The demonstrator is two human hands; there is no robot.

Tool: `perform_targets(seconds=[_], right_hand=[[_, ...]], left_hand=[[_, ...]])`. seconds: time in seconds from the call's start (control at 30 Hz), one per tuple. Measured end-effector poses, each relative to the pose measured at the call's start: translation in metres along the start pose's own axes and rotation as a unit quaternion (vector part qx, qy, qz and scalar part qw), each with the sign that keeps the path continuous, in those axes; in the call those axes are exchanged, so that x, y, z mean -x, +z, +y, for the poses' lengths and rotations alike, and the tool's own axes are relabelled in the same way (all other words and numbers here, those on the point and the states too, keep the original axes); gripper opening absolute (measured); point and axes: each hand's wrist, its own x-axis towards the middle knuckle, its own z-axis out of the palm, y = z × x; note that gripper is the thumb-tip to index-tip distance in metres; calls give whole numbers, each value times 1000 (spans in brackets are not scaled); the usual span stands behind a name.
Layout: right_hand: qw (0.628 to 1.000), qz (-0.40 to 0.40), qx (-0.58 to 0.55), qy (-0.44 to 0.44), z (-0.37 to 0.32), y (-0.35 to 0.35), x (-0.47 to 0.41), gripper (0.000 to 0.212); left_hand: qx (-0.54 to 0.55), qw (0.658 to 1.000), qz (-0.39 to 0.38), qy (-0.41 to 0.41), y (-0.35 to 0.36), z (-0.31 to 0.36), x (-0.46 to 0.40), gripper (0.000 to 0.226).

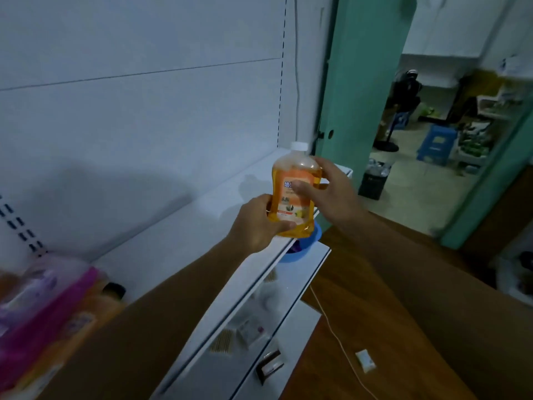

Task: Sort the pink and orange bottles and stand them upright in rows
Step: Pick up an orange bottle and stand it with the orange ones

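Fingers [302, 188] over orange bottle [294, 194] label

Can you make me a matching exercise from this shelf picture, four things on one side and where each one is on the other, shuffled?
Things:
1. orange bottle
2. blue bowl
3. blue stool
4. pink packages

Places:
A. on the floor beyond the doorway
B. held in both hands above the shelf edge
C. lower left on the shelf
D. on the lower shelf, under the bottle

Pairs: 1-B, 2-D, 3-A, 4-C
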Motion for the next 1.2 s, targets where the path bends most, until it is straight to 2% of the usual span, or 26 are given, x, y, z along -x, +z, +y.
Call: perform_targets(seconds=[0.1, 0.3, 0.43, 0.6, 0.8, 0.93, 1.07, 1.2], right_hand=[[1000, -24, 5, -17, 26, 4, -50, 51], [996, -69, 12, -51, 83, 2, -157, 72], [994, -94, 6, -51, 113, 2, -222, 74], [993, -110, 1, -47, 142, 8, -280, 76], [989, -132, 11, -65, 162, 19, -302, 72], [988, -140, 13, -61, 163, 22, -303, 74], [983, -159, 41, -78, 157, 18, -295, 95], [975, -97, 140, -143, 141, 15, -273, 99]], left_hand=[[-16, 999, 30, 2, 9, -15, -48, 50], [7, 995, 93, -34, 31, -31, -146, 50], [16, 988, 141, -54, 45, -38, -210, 41], [0, 983, 163, -81, 54, -50, -267, 51], [3, 978, 180, -105, 54, -65, -286, 52], [-15, 980, 165, -114, 54, -66, -285, 53], [-115, 973, 133, -151, 50, -71, -272, 72], [-213, 955, 107, -179, 37, -74, -234, 78]])
